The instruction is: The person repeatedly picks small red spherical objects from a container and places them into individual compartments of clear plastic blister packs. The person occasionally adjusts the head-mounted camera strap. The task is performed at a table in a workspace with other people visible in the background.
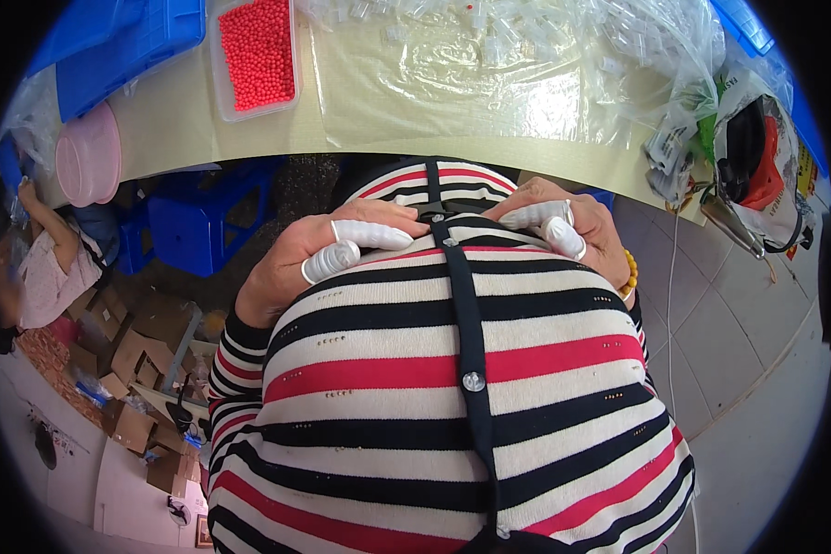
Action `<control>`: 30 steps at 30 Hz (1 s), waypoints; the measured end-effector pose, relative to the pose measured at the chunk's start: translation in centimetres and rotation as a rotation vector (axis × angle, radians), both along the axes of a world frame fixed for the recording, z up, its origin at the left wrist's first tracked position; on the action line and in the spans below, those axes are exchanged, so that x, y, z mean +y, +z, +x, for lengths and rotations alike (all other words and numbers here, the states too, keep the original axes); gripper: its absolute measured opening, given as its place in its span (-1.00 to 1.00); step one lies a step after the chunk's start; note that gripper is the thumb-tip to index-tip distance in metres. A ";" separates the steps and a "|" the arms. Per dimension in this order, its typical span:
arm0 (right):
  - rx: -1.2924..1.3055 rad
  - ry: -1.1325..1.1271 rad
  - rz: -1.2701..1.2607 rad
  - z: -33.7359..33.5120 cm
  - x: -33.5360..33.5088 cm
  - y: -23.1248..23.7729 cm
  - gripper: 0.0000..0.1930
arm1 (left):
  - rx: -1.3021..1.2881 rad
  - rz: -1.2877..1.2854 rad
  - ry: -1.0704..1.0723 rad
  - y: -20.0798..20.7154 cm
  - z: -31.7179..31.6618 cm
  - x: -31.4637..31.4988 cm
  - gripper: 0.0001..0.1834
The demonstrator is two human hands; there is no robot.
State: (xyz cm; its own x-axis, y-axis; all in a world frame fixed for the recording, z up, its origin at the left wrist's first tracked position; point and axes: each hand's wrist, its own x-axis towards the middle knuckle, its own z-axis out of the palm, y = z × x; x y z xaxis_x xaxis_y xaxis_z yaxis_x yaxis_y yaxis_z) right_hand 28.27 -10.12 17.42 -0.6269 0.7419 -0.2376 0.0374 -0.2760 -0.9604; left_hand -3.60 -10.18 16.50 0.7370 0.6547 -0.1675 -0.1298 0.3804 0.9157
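My left hand [323,245] and my right hand [574,222] are at my waist, against the front of a striped cardigan [563,355] in white, black and red. White finger cots [371,234] cover the thumb and one finger of each hand. Both hands have their fingers bent inward and pressed together toward the dark button band [472,346]. Something dark lies by the left fingertips; what it is stays unclear. The right fingertips are partly hidden by the cardigan. A yellow bead bracelet [631,274] circles my right wrist.
The table [175,129] bears a clear tub of red beads [257,55], small clear plastic pieces [517,28], a pink bowl [89,152] and blue bins [129,55]. A bag [757,138] stands right. Blue stools [198,222], cardboard boxes [143,355] and another person [60,277] are left.
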 end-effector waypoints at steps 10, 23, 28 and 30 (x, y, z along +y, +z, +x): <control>0.082 -0.216 -0.076 -0.7 -0.7 -0.6 -0.70 | 0.147 -0.126 0.195 -0.2 1.6 -0.1 -0.61; 0.028 -0.059 0.043 -0.7 0.6 0.1 -0.69 | 0.139 -0.066 0.140 -0.2 1.8 0.0 -0.60; 0.002 -0.162 -0.037 -1.5 0.3 -0.1 -0.68 | 0.191 -0.098 0.190 -0.8 2.0 -0.1 -0.62; -0.066 -0.063 -0.015 -1.6 0.8 -0.2 -0.68 | 0.255 -0.026 0.125 -0.7 2.0 0.1 -0.62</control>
